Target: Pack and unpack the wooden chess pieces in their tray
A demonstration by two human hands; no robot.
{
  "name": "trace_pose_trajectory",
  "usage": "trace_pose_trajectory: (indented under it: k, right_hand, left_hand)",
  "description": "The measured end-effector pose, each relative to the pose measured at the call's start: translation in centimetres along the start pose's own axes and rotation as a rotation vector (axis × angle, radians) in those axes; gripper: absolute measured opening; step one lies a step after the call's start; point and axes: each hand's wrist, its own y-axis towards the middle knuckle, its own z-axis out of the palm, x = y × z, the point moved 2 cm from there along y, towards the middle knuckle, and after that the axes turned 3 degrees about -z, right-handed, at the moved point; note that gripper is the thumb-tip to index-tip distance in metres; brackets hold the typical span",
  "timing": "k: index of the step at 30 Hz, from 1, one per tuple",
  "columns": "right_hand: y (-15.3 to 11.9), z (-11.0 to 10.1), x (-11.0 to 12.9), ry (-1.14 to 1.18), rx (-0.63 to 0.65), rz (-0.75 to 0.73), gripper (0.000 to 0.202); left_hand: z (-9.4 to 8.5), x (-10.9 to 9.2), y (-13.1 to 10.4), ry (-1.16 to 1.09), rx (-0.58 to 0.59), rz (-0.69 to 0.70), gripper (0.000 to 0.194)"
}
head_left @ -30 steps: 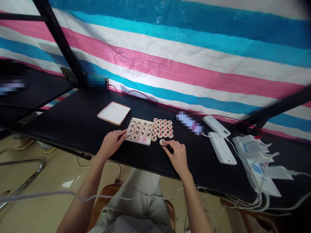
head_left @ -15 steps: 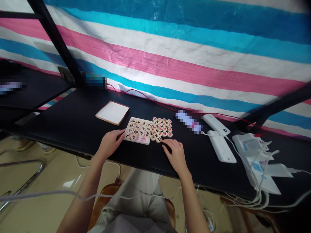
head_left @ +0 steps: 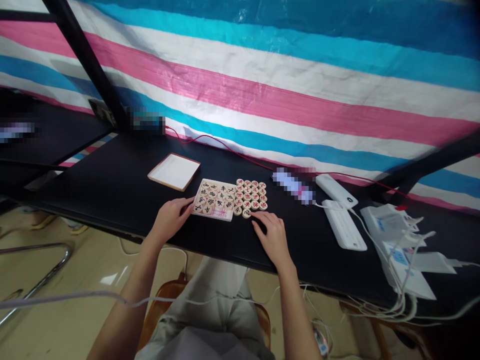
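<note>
From the head view: the left hand [head_left: 171, 218] has its fingers against the left edge of the box [head_left: 219, 213], can't tell if it's pinching or just resting there. Right hand [head_left: 273, 234] has a narrow gap between thumb and index, fingertip right at a black-marked piece [head_left: 246, 213]. That piece sits on the desk [head_left: 221, 246], just below the red-marked pieces [head_left: 254, 191].

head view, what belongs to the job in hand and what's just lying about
Likely in the job:
open box at the left hand
black-marked pieces, one by the right hand
red-marked pieces
shallow tray (perhaps its lid)

Apparently lying about:
two white devices
red cable
</note>
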Motion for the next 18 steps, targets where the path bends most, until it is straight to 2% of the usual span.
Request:
trace_pose_trajectory:
  k: [7, 18]
  right_hand:
    - [-0.08, 0.28, -0.35, 0.055, -0.026, 0.026, 0.037]
    - [-0.12, 0.32, -0.25, 0.089, -0.025, 0.026, 0.036]
  left_hand:
    - [0.11, 0.1, -0.05, -0.003, 0.004, 0.01, 0.049]
    - [0.32, 0.31, -0.03, -0.008, -0.005, 0.02, 0.047]
